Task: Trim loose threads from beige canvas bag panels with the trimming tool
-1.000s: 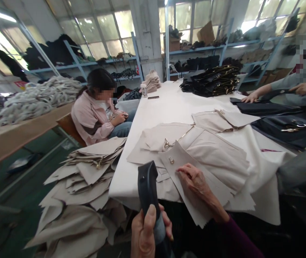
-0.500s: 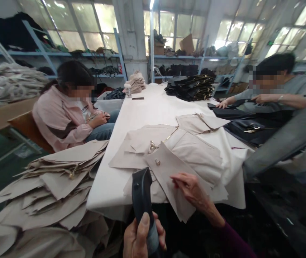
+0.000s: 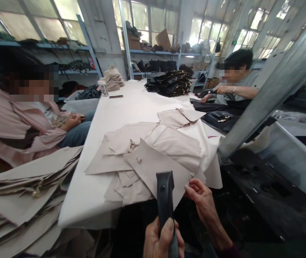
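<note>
White-covered worktable (image 3: 80,193) in a window-lit workshop, seen from above: my left hand (image 3: 162,242) was closed around a black plastic-handled tool (image 3: 165,197), held upright just off the table edge. My curled right hand (image 3: 202,204) touched the corner of a beige canvas panel (image 3: 155,165) bearing a small metal snap (image 3: 139,159) and lying on other beige panels (image 3: 126,182); whether it pinched the cloth, I could not tell.

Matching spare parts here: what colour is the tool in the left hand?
The tool in the left hand is black, clearest in the head view.
</note>
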The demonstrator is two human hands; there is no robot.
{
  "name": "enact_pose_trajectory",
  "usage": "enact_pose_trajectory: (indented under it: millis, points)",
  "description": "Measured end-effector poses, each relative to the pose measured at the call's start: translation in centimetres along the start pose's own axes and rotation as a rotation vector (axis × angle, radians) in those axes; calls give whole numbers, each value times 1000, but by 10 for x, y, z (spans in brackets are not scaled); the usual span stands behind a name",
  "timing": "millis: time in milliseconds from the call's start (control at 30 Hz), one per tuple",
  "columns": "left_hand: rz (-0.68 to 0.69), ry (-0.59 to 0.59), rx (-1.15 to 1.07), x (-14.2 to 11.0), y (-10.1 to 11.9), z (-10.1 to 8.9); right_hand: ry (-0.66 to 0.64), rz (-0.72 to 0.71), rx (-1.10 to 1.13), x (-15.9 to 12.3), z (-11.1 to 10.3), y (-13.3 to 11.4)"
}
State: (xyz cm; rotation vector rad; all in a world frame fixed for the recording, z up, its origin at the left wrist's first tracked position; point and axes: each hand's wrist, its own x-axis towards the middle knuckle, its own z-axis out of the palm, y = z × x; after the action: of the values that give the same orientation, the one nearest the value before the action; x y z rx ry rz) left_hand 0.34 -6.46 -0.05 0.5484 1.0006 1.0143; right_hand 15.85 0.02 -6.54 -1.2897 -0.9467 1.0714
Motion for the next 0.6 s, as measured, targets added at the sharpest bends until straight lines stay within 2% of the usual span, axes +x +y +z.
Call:
enact_pose_trajectory:
  millis: [167, 333, 433, 533, 600]
  points:
    - [-12, -90, 47, 16, -19, 12, -74, -4, 57, -3, -2, -10]
    - [-28, -108, 89, 35, -27, 23, -162, -29, -48, -8, -5, -20]
    - [39, -54, 78, 36, -18, 24, -156, -60, -184, -6, -7, -13]
    - [174, 60, 25, 29, -4, 17, -142, -108, -320, -6, -14, -7]
    - [260, 143, -29, 22, 6, 10, -235, -135, -417, -4, -25, -10]
